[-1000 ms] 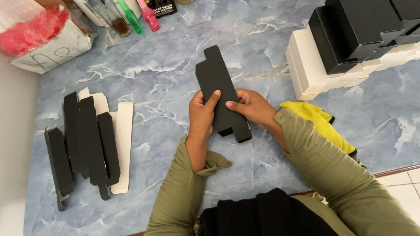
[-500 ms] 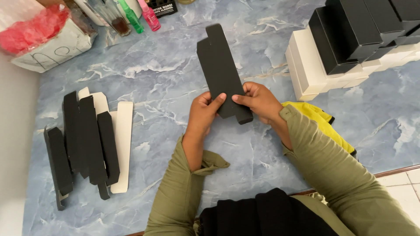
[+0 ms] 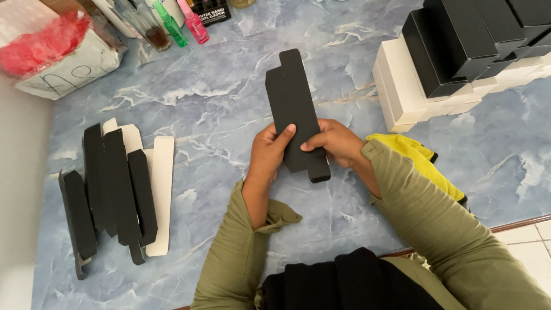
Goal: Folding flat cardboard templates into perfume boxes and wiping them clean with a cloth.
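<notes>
Both my hands hold one flat, unfolded black carton blank above the blue marbled tabletop. My left hand grips its left edge with the thumb lying across the face. Gripping the right edge is my right hand, thumb on the front. The blank points away from me, its tab end far and its lower end sticking out below my thumbs.
A pile of flat black and white carton blanks lies at the left. Assembled black boxes sit stacked on white boxes at the far right. A yellow cloth lies by my right forearm. Small bottles and a red-filled bag stand at the far left.
The blank rose away from me half a second ago, then came back down a little and turned slightly more upright. Both hands keep their grip.
</notes>
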